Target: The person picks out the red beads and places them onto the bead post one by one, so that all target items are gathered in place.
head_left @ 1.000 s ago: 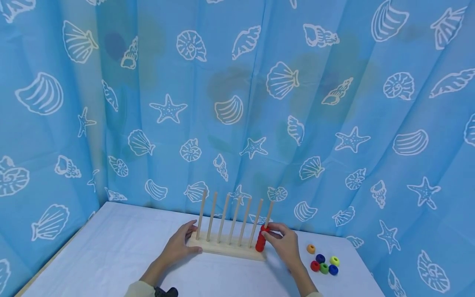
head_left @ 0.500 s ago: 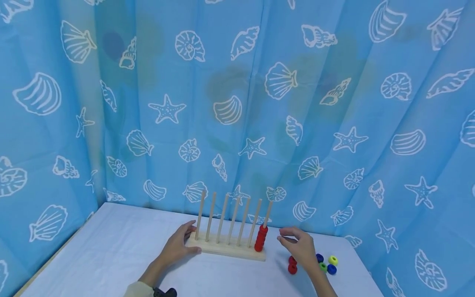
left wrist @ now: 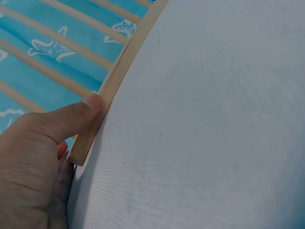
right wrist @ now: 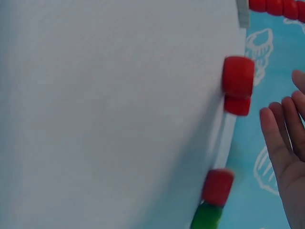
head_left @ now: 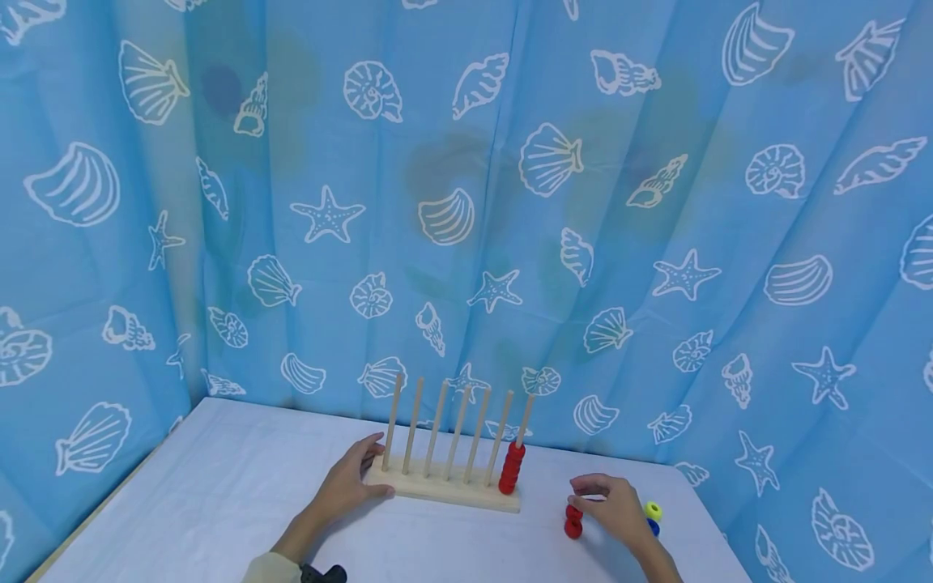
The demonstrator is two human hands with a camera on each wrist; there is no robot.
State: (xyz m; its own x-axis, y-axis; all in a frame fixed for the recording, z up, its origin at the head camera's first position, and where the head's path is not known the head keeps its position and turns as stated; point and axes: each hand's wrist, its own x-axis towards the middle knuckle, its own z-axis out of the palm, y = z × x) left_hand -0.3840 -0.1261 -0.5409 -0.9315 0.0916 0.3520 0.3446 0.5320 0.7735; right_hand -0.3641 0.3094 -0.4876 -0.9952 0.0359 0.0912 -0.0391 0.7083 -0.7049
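Note:
A wooden stand with a row of upright pegs (head_left: 437, 487) rests on the table. Red beads (head_left: 512, 470) are stacked on its rightmost peg; the other pegs are bare. My left hand (head_left: 347, 482) grips the stand's left end, its thumb on the front edge of the base (left wrist: 121, 71) and fingers behind. My right hand (head_left: 615, 508) hovers just above two loose red beads (head_left: 573, 529), its fingers slightly bent. In the right wrist view a gap shows between the fingers (right wrist: 269, 129) and the nearest red bead (right wrist: 238, 77); nothing is held.
Behind the right hand lie a yellow bead (head_left: 653, 511) and a blue bead (head_left: 653, 528), partly covered. The right wrist view also has another red bead (right wrist: 218, 187) touching a green bead (right wrist: 207, 217). A blue shell-patterned curtain (head_left: 466, 243) hangs behind the white table (head_left: 437, 551).
My right hand has let go of the red stack on the rightmost peg and moved right and down to the loose red beads. The left hand has stayed on the stand.

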